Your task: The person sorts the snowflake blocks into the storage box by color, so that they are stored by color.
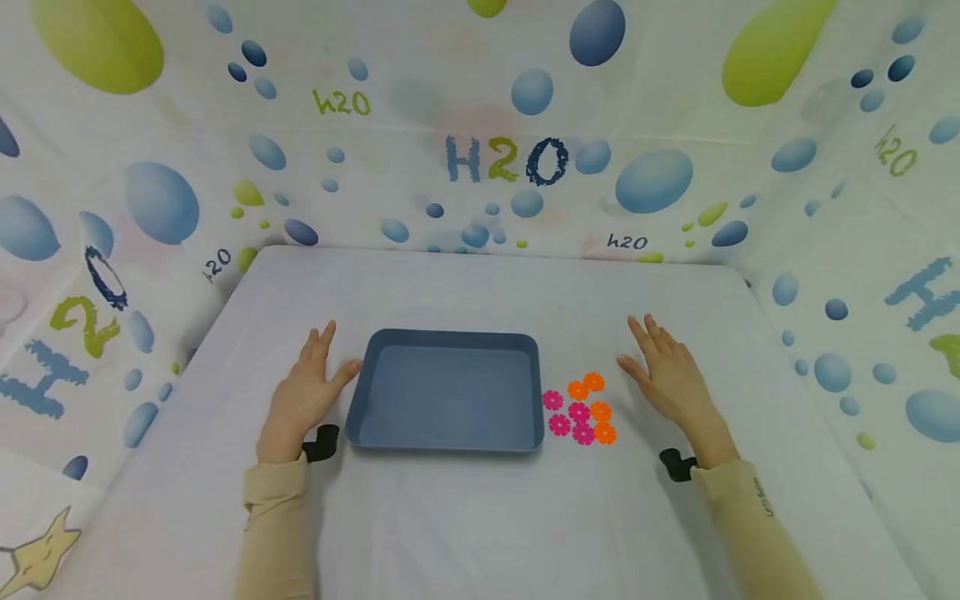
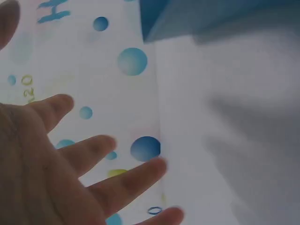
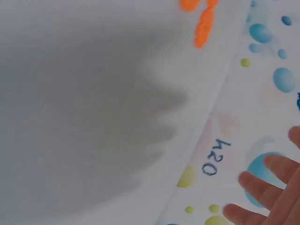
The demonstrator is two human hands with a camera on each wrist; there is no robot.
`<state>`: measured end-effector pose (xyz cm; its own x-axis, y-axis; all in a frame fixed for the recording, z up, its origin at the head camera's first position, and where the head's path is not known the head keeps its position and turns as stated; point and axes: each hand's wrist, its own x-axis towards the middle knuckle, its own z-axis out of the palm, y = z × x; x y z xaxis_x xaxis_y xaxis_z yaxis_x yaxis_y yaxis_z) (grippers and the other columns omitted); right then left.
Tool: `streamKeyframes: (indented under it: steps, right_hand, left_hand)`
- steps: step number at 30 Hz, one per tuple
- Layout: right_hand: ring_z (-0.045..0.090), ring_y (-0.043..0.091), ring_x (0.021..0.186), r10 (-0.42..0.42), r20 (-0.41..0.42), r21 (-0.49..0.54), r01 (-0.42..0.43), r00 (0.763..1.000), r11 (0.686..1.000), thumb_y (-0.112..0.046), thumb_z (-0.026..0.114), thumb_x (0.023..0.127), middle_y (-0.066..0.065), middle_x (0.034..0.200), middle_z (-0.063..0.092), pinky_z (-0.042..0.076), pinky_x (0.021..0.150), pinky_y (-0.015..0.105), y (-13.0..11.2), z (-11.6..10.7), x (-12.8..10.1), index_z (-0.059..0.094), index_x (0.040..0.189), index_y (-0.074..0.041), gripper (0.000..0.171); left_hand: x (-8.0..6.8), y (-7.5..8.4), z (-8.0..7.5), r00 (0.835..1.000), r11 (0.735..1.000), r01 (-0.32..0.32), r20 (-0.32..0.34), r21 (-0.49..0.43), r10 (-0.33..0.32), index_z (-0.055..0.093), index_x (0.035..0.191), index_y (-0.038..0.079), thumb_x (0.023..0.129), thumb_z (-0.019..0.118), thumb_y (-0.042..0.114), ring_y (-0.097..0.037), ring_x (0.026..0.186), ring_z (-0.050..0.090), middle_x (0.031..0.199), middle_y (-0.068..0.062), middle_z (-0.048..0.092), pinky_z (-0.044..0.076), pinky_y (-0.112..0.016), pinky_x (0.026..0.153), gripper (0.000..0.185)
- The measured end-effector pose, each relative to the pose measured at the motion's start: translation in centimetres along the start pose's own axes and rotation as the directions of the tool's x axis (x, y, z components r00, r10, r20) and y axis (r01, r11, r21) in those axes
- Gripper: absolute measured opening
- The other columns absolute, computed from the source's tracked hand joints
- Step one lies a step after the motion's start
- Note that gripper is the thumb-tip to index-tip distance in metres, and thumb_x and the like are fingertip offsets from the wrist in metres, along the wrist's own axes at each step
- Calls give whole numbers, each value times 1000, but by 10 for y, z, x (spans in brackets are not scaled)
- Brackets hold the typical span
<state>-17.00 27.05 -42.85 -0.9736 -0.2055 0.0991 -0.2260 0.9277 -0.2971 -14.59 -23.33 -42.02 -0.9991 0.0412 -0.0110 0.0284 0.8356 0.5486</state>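
Left hand: lying flat, fingers straight, thumb tip touching the blue tray at its left rim.
Right hand: lying open, holding nothing.
Flower pieces: sitting between tray and right hand, just beside both.

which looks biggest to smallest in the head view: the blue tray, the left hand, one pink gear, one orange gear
1. Blue tray, clearly the largest.
2. Left hand, open and flat on the table beside the tray.
3. Pink gear and orange gear: they look alike in size, so no ranking between them.
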Motion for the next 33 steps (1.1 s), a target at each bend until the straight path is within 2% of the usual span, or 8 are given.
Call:
streamKeyframes:
  steps: [4, 7, 10, 14, 19, 24, 29, 33]
  right_hand:
    - [29, 47, 126, 28, 60, 89, -33, 998, 995, -46, 45, 93, 23, 146, 24, 24, 99, 61, -13, -1, 8, 23, 146, -12, 67]
    - [38, 42, 121, 26, 102, 132, -39, 994, 991, -29, 54, 92, 23, 140, 34, 33, 96, 58, -20, 0, 12, 30, 143, -8, 59]
    - [49, 37, 110, 1, 131, 162, -23, 991, 987, -10, 56, 89, 22, 130, 44, 42, 89, 52, -26, 5, 16, 38, 137, -4, 52]
    - [54, 34, 101, -12, 167, 220, -25, 986, 975, -2, 56, 86, 20, 119, 52, 45, 85, 48, -33, 12, 21, 45, 130, 0, 45]
    - [54, 33, 101, 17, 227, 252, -75, 974, 965, -3, 58, 86, 18, 115, 56, 45, 86, 47, -40, 19, 23, 50, 124, 0, 40]
    - [53, 32, 101, 37, 279, 221, -101, 960, 970, -3, 59, 84, 17, 113, 57, 45, 87, 47, -43, 24, 24, 54, 119, 0, 35]
    - [54, 32, 97, 68, 268, 169, -116, 961, 979, -2, 60, 82, 16, 110, 59, 46, 85, 46, -40, 30, 23, 57, 113, 0, 32]
    - [54, 31, 94, 61, 244, 159, -102, 968, 982, -2, 61, 82, 14, 106, 58, 47, 83, 44, -38, 35, 23, 58, 111, 0, 30]
  left_hand:
    - [-2, -2, 6, 996, 970, 34, 92, -242, -12, -5, 148, 24, 93, 43, 50, -52, 128, 22, 152, -19, -3, 20, -66, 97, 77]
    - [-4, -6, 11, 994, 944, 53, 108, -326, -19, -5, 148, 29, 93, 45, 46, -51, 127, 27, 153, -14, -2, 22, -65, 97, 76]
    - [-9, -10, 13, 992, 930, 71, 120, -360, -30, -1, 148, 30, 93, 47, 45, -48, 127, 29, 154, -10, 1, 24, -64, 97, 74]
    - [-14, -11, 12, 989, 921, 62, 148, -385, -4, 7, 149, 26, 93, 50, 39, -45, 126, 33, 153, -11, 9, 25, -64, 97, 71]
    - [-22, -11, 10, 984, 910, 23, 169, -415, 52, 16, 148, 24, 94, 51, 32, -46, 122, 39, 151, -15, 16, 27, -62, 97, 65]
    - [-29, -14, 10, 974, 872, -16, 188, -489, 123, 22, 147, 19, 94, 51, 25, -45, 120, 41, 149, -17, 21, 30, -59, 96, 61]
    - [-30, -15, 12, 965, 834, -65, 179, -548, 193, 23, 147, 13, 94, 51, 17, -47, 121, 39, 148, -19, 23, 33, -58, 95, 60]
    - [-30, -16, 12, 961, 821, -76, 178, -565, 211, 22, 147, 12, 94, 50, 15, -47, 122, 38, 147, -21, 24, 33, -57, 95, 59]
